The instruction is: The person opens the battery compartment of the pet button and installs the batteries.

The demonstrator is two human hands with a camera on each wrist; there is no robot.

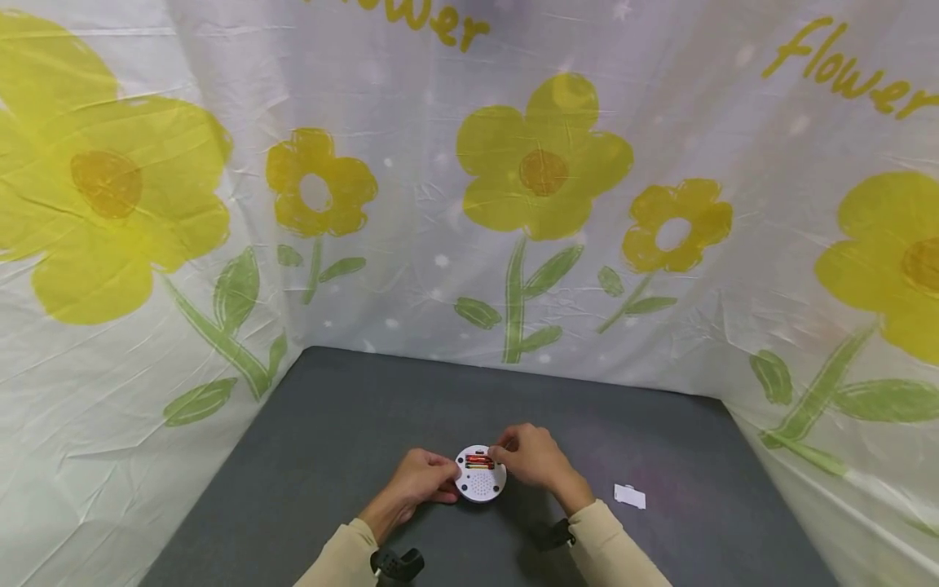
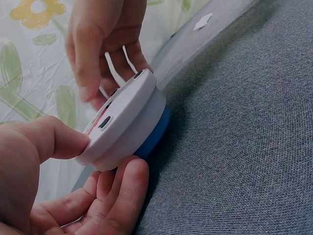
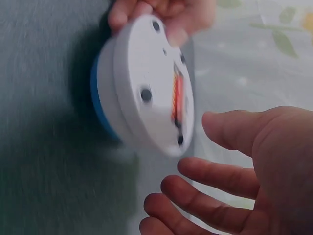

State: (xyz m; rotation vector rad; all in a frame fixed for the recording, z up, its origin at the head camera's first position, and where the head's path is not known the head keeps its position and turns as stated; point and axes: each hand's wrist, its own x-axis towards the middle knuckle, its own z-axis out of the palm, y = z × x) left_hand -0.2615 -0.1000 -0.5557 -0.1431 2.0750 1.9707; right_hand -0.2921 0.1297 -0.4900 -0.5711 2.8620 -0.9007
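The step in hand seems to be seating the batteries in the device. To do it well, the left hand should hold the rim firmly and leave the face clear, while one right fingertip presses each battery down flat; pushing at a slant could tip the device or let a battery spring up. It would be sensible to check that they lie level before reaching for the cover, on the table at the lower right of the head view.

The device is at the lower middle of that view, between the two hands, its white face turned up and its blue side toward the table. The left fingers pinch the rim at its left, thumb above and others beneath. The right hand is at the device's upper right; in the right wrist view its fingers are spread and grasp nothing, just beside the rim
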